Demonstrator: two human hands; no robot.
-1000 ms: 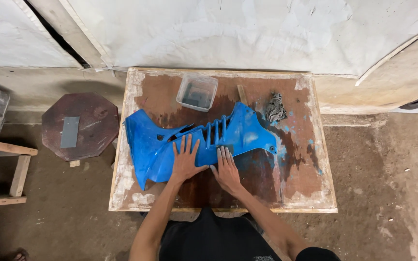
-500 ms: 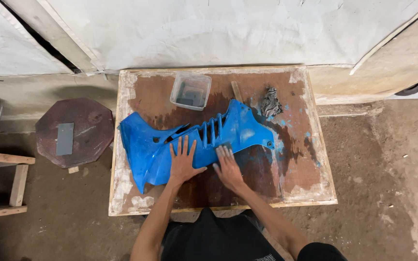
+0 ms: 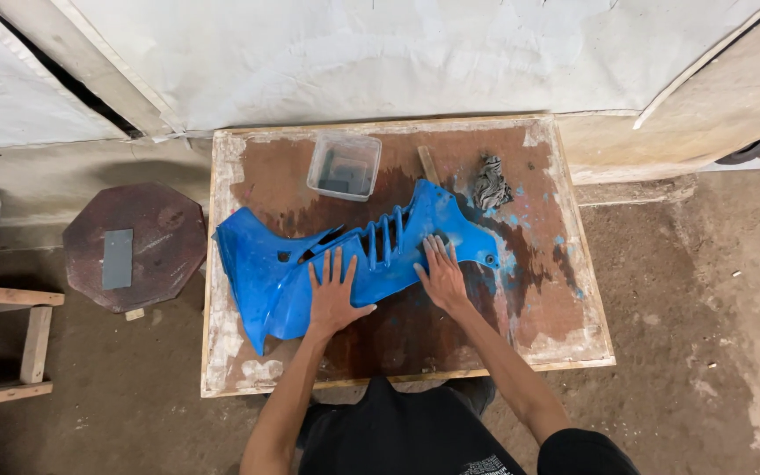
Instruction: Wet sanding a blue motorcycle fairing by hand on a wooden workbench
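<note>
**Head view: two flat hands on a blue plastic panel**

Head camera looks straight down on a person in dark clothing at the near edge of a low wooden board table (image 3: 573, 334), its brown top worn and stained with white and blue patches.

Both bare forearms reach up from the bottom of the frame. The left hand (image 3: 334, 295) lies palm down on the blue plastic panel (image 3: 266, 273), fingers spread and straight, thumb out to the right; it grips nothing and simply presses flat on the surface. The right hand (image 3: 442, 274) also lies palm down with fingers released and extended, resting on the panel's lower edge where it meets the tabletop, just right of the row of slots.

The panel stretches across the middle of the table, its broad end toward the left edge and its narrower, pointed end toward the right.

Beyond the panel, a clear plastic tub (image 3: 345, 164) sits near the far edge, with a small wooden stick (image 3: 429, 164) to its right and a crumpled grey rag (image 3: 491, 185) further right.

Off the table to the left stands an octagonal dark stool (image 3: 164, 229) with a grey rectangular block (image 3: 117, 259) on it. A pale wall (image 3: 398, 53) closes the far side.
</note>
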